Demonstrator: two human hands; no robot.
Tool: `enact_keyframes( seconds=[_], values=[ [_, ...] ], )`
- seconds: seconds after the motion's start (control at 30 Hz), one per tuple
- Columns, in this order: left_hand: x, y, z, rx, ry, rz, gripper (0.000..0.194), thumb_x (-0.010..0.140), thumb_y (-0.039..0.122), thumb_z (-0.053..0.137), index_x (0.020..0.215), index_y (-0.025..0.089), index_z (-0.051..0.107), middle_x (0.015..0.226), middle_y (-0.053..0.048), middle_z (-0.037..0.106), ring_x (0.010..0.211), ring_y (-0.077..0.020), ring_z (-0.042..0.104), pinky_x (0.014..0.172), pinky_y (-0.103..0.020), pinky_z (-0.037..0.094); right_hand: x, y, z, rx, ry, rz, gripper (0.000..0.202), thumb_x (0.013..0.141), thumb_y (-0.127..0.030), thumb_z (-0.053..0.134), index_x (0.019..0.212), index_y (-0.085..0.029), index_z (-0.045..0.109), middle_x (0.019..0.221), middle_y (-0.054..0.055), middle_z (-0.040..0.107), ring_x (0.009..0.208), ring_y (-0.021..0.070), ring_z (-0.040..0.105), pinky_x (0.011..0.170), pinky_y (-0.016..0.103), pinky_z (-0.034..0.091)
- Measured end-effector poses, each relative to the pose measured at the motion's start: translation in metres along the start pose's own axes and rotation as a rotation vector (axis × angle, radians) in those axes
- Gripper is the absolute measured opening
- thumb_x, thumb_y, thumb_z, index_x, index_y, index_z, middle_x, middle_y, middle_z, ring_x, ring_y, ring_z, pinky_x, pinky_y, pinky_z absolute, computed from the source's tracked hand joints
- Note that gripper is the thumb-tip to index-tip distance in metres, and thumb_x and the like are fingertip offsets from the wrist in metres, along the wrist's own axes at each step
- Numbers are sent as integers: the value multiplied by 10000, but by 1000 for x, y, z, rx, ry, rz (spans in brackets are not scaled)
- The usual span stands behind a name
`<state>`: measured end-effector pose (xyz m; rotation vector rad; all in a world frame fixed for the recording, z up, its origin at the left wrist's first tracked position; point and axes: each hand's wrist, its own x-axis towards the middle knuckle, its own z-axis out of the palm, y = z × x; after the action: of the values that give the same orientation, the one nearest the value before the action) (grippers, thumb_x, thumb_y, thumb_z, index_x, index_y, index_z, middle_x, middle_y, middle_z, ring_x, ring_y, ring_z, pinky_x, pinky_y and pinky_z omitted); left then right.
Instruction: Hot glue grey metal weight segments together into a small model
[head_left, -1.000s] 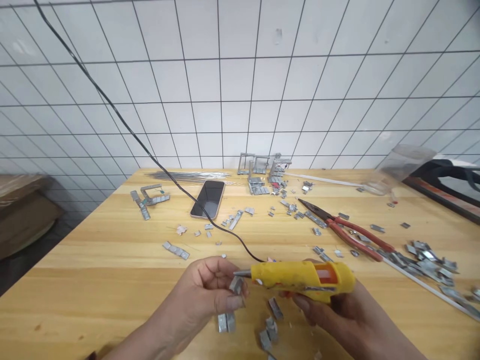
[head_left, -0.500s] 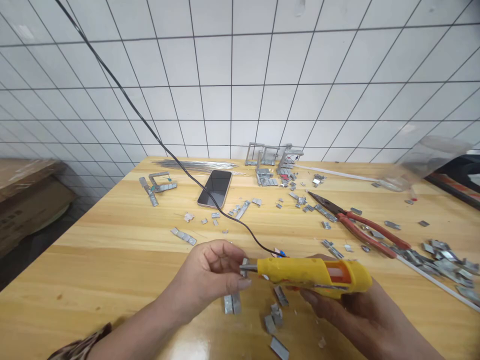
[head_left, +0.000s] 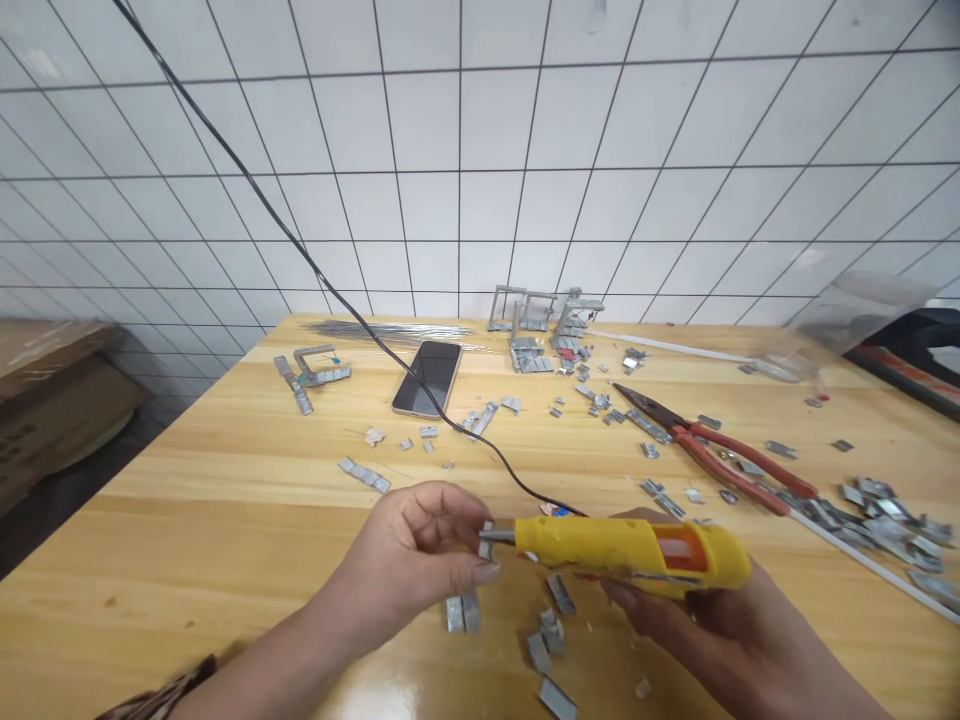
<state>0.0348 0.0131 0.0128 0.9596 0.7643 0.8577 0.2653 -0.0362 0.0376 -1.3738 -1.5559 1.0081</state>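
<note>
A small grey metal piece is pinched between the thumb and fingers of my left hand. My right hand is wrapped round a yellow glue gun, which lies sideways with its nozzle pointing left. The metal nozzle tip meets the small piece at my left fingertips. Below my left hand, two grey metal strips lie side by side on the wooden table. More bent metal pieces are under the glue gun. The gun's handle is mostly hidden by my right hand.
A black cable crosses above a phone. Red-handled pliers lie at the right, near a heap of metal pieces. Small metal frames stand at the back by the tiled wall. A clear plastic container is at the back right.
The whole view has shifted very slightly. Both hands keep their holds, and the nozzle remains at the small metal piece.
</note>
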Motion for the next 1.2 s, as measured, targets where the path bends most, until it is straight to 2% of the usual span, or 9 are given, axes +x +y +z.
enact_keyframes(
  seconds=[0.2,0.37,0.47,0.67,0.77,0.9,1.2],
  values=[
    [1,1,2,39,31,24,229,630,93,822,801,172,693,783,-3,725,687,-95,657,637,-167,518,-1,-6,3,67,10,11,182,783,-427,654,776,-247,681,667,-2,656,594,168,620,490,203,523],
    [0,8,8,167,100,79,198,621,69,793,750,163,676,749,1,697,706,-116,635,643,-191,512,1,-10,1,42,-31,-12,198,785,-431,656,717,-246,664,634,0,626,554,157,587,487,206,525],
    [-2,12,12,216,118,74,189,611,55,774,721,162,664,745,-1,691,719,-124,636,668,-204,509,1,-7,1,19,-24,-5,185,791,-419,647,754,-239,667,651,11,642,571,172,605,477,217,534],
    [-4,11,10,228,100,57,200,620,69,770,759,162,659,755,-6,687,723,-125,628,668,-208,505,0,4,-2,-73,12,-24,78,792,-320,617,774,-251,648,596,-2,613,726,232,675,518,234,554],
    [-3,8,7,211,83,76,213,628,64,772,776,170,661,756,3,682,724,-117,626,656,-192,498,0,3,-4,-80,12,-21,45,777,-301,618,760,-259,626,585,-13,599,670,221,668,511,237,556],
    [-1,6,5,195,63,92,204,642,67,767,779,171,659,760,5,680,718,-115,628,657,-191,500,1,0,-5,-90,-9,-24,110,766,-320,634,689,-250,601,577,-17,590,574,192,625,494,237,550],
    [-5,6,5,194,65,22,223,628,70,773,791,160,650,765,-7,677,727,-134,626,662,-226,510,3,0,-3,-132,-33,-55,118,800,-332,606,716,-248,609,619,-8,625,622,201,641,497,239,531]
  ],
)
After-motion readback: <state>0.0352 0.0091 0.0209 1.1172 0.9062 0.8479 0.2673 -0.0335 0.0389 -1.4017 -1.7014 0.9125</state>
